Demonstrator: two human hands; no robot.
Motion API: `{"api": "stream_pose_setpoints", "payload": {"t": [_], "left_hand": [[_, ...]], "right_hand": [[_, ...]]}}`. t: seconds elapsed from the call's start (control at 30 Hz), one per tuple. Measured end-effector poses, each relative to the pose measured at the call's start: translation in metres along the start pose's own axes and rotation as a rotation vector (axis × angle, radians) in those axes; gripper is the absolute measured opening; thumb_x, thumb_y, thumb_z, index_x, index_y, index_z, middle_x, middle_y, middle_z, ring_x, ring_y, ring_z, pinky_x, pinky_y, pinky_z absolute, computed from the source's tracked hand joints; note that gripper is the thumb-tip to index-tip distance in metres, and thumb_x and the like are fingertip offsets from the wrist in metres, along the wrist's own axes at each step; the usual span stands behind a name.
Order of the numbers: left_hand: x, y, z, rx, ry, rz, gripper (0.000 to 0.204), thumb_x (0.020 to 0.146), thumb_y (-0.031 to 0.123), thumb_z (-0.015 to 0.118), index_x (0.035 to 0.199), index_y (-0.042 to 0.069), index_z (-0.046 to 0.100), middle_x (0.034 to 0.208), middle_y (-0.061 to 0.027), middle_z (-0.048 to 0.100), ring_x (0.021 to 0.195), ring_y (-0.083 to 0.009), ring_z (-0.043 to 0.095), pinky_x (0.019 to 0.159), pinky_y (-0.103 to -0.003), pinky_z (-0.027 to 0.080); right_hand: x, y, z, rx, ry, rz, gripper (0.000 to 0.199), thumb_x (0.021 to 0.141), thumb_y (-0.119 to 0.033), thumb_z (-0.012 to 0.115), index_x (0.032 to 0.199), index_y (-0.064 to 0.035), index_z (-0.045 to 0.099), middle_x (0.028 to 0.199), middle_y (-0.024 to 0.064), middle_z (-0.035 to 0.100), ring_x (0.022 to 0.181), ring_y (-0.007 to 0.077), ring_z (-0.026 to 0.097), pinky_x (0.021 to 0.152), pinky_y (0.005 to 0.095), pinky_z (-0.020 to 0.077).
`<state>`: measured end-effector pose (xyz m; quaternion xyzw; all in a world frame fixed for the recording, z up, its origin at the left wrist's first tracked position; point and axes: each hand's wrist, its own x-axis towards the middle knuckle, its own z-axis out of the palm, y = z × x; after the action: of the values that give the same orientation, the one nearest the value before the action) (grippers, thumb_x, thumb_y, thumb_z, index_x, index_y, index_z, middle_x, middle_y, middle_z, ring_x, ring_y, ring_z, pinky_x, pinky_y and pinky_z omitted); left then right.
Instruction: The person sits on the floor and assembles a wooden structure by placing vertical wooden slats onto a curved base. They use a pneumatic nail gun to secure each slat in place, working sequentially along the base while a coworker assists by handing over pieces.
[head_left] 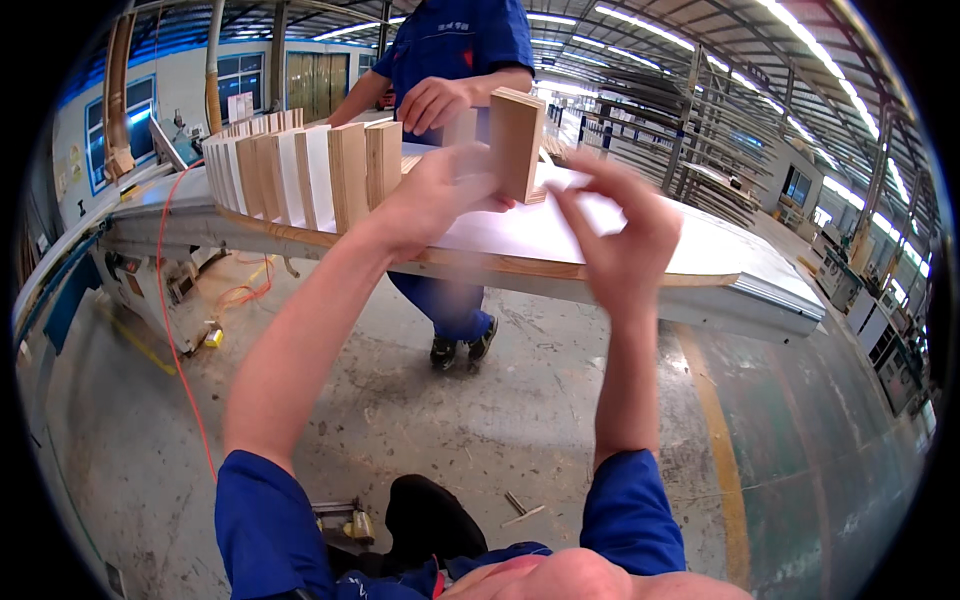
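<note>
An upright plywood block point(517, 145) stands above the white-topped board point(610, 225), in front of me. My left hand point(440, 195) reaches in from the left against the block's left side. Its fingers are smeared by motion and partly hidden, so I cannot tell whether they grip it. My right hand point(628, 230) is just right of the block, blurred, thumb and forefinger apart with nothing visible between them. A curving row of upright plywood blocks point(348, 175), some with white faces, stands to the left along the board's near edge.
Across the board stands a co-worker in blue point(455, 50), one hand point(435, 103) near the blocks. A red-orange cord point(162, 260) hangs at the left. Racks of long stock point(690, 130) stand at the back right. Wood scraps point(522, 512) lie on the floor.
</note>
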<state>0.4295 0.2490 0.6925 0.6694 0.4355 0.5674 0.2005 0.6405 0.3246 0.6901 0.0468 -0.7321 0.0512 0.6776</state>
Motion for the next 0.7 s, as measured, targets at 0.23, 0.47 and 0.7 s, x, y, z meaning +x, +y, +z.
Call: {"api": "stream_pose_setpoints", "payload": {"t": [0.23, 0.47, 0.7], "left_hand": [[0.000, 0.007, 0.002, 0.020, -0.094, -0.001, 0.030, 0.106, 0.013, 0.057, 0.131, -0.004, 0.060, 0.114, -0.0101, 0.068, 0.102, -0.0150, 0.067, 0.098, -0.030, 0.055], [-0.010, 0.016, 0.010, 0.168, -0.050, 0.049, 0.045, 0.097, 0.023, 0.073, 0.131, -0.003, 0.060, 0.116, -0.0088, 0.068, 0.109, -0.0178, 0.065, 0.104, -0.034, 0.049], [-0.013, 0.007, 0.007, 0.280, 0.058, 0.229, 0.047, 0.093, 0.017, 0.078, 0.132, -0.001, 0.059, 0.122, -0.0110, 0.065, 0.112, -0.0193, 0.064, 0.106, -0.034, 0.049]], "right_hand": [[0.054, 0.053, 0.007, 0.478, -0.455, 0.081, 0.043, 0.102, -0.016, 0.067, 0.143, -0.0038, 0.059, 0.154, 0.0187, 0.051, 0.133, 0.0299, 0.059, 0.109, 0.0456, 0.0505], [0.055, 0.046, 0.025, 0.502, -0.356, 0.174, 0.032, 0.098, -0.019, 0.072, 0.126, -0.0027, 0.074, 0.138, 0.0183, 0.065, 0.122, 0.0240, 0.065, 0.103, 0.0398, 0.0526], [0.036, 0.044, 0.048, 0.719, -0.108, 0.336, 0.052, 0.106, -0.038, 0.060, 0.147, -0.0049, 0.056, 0.147, 0.0189, 0.057, 0.126, 0.0273, 0.062, 0.102, 0.0412, 0.0515]]}}
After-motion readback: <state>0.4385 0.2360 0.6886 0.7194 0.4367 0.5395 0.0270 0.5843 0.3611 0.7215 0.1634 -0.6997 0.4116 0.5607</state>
